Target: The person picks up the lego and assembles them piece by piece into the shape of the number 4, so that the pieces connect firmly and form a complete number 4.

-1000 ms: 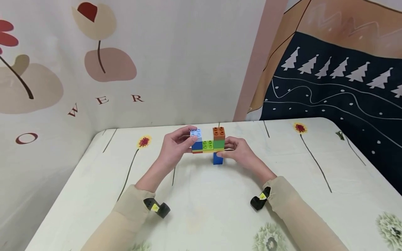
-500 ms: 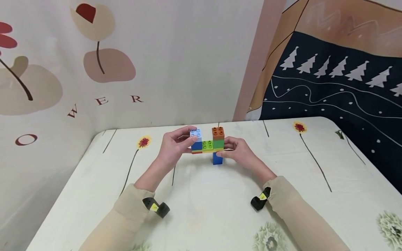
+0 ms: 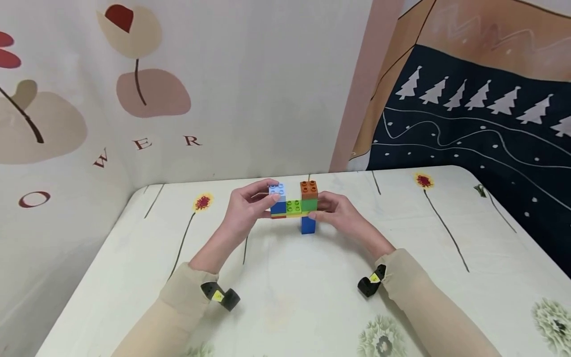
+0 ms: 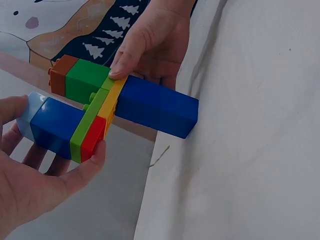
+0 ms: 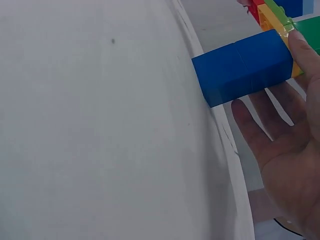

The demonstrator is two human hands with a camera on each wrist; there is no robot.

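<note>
A toy-brick structure stands on one blue brick column [image 3: 308,225], whose lower end appears to meet the tablecloth. Across the column lie a yellow layer [image 4: 110,104], a red brick [image 4: 93,139] and a lime brick [image 3: 293,206]. The left tower has a dark blue brick [image 4: 59,126] under a light blue one [image 3: 277,190]; the right tower is a green brick [image 3: 309,205] under a brown one [image 3: 309,188]. My left hand [image 3: 243,210] grips the left tower, thumb in front. My right hand [image 3: 341,213] pinches the right side near the yellow layer, its far fingers partly hidden.
A pale flower-print cloth [image 3: 285,277] covers the table, whose back edge runs just behind the bricks. Beyond rises a printed curtain [image 3: 250,99], with a dark tree-patterned cloth [image 3: 468,124] at the right. A small black camera [image 3: 223,296] sits on each wrist.
My right thumb has shifted slightly upward along the bricks. The left hand keeps the same grip, and the structure stays almost where it was.
</note>
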